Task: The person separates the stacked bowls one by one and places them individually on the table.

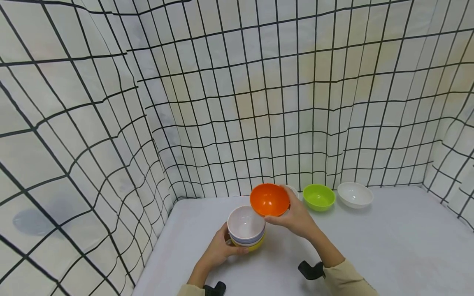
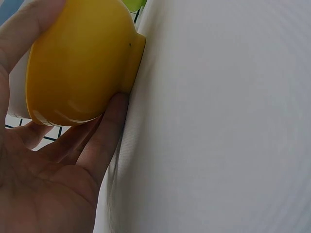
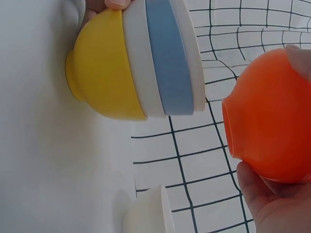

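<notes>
A rear white bowl (image 3: 144, 216), largely hidden behind the right hand (image 1: 295, 217), is cut off in the right wrist view. The left hand's (image 1: 217, 248) curved fingers grip a yellow bowl (image 3: 104, 70) containing a nested white bowl (image 3: 142, 63), blue bowl (image 3: 170, 63) and pale bowl (image 3: 191, 63); right thumb and fingers pinch a glossy orange bowl (image 1: 269, 200) above this stack.

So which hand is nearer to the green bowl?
The right hand: it holds the orange bowl to the left of the green bowl. The left hand is farther away, gripping the stack of bowls beyond the orange one.
</notes>
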Motion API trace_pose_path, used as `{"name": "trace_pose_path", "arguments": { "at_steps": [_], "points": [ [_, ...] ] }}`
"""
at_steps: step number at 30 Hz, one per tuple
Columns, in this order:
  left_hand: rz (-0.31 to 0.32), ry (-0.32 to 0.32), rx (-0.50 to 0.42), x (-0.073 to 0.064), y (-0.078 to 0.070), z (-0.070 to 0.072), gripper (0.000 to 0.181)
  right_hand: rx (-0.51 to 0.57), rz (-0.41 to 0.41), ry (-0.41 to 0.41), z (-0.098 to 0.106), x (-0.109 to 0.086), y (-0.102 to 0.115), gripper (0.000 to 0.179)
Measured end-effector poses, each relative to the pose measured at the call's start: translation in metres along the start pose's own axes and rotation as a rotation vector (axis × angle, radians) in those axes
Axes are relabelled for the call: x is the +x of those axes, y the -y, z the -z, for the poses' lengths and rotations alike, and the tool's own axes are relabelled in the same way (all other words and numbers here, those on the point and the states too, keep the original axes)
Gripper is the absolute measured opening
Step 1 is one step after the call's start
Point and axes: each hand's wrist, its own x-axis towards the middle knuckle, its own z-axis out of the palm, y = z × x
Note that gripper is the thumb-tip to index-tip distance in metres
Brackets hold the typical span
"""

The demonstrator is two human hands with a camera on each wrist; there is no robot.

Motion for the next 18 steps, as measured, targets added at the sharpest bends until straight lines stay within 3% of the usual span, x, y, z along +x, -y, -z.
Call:
{"name": "trace_pose_path", "arguments": {
  "at_steps": [9, 18],
  "points": [
    [0.0, -0.009, 0.003, 0.002, 0.001, -0.002, 0.106, -0.04, -0.101, 0.007, 0.026, -0.008, -0.017, 0.118],
    [0.013, -0.016, -0.005, 0.001, 0.001, -0.002, 0.107, -0.134, -0.137, -0.033, 0.067, -0.029, -0.047, 0.113]
  ]
}}
